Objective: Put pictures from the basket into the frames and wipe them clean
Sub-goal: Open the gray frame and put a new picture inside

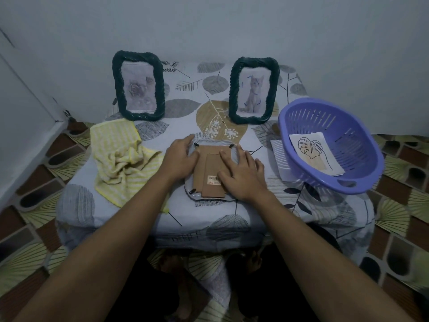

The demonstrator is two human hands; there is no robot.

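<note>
A frame (209, 168) lies face down in the middle of the table, brown back board and stand facing up. My left hand (180, 156) rests flat on its left edge, fingers straight. My right hand (241, 173) presses on the back board's right side with spread fingers. Two dark woven frames stand at the back: the left frame (138, 86) holds a rose picture, the right frame (253, 90) a cat picture. A purple basket (348, 182) at the right holds a leaf drawing (315, 156). A yellow striped cloth (118, 159) lies crumpled at the left.
The table (185, 219) is small, covered with a leaf-print sheet, and stands against a pale wall. Another sheet of paper (278, 156) lies partly under the basket. Patterned tile floor surrounds the table on both sides.
</note>
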